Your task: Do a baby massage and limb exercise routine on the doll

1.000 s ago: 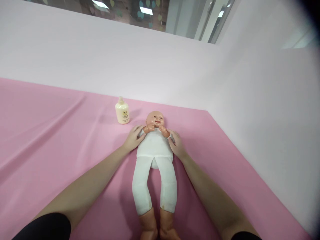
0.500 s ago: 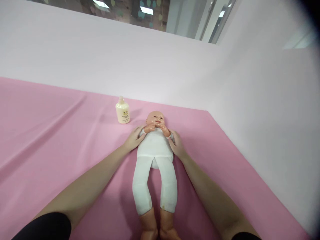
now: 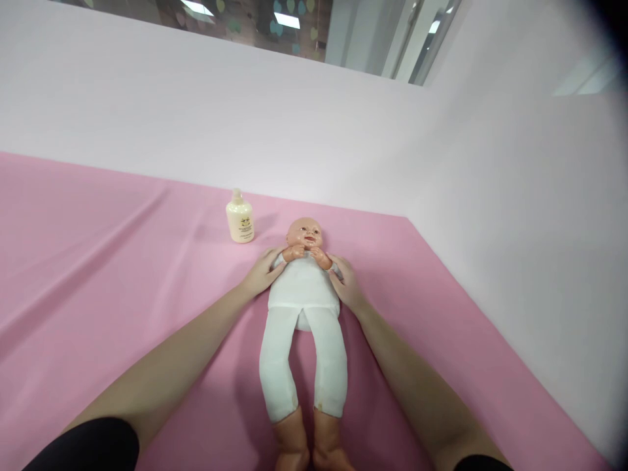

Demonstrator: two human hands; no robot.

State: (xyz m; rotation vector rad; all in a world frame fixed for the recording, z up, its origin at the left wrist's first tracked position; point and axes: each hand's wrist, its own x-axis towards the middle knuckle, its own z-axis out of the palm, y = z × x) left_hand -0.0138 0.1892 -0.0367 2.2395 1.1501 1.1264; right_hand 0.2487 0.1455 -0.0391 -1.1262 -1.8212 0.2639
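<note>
A baby doll (image 3: 305,288) in white clothes lies on its back on the pink cloth, head away from me and bare feet towards me. My left hand (image 3: 265,271) grips the doll's arm and side on the left, thumb in front and fingers around the outside. On the right, my right hand (image 3: 346,281) holds the other arm and side in the same way. Both of the doll's small hands are raised near its chin. Parts of my fingers are hidden behind the doll's arms.
A cream-coloured pump bottle (image 3: 240,219) stands upright left of the doll's head. The pink cloth (image 3: 122,261) has folds on the left and meets a white wall (image 3: 220,111) at the back and right. Above the wall is a window (image 3: 275,26).
</note>
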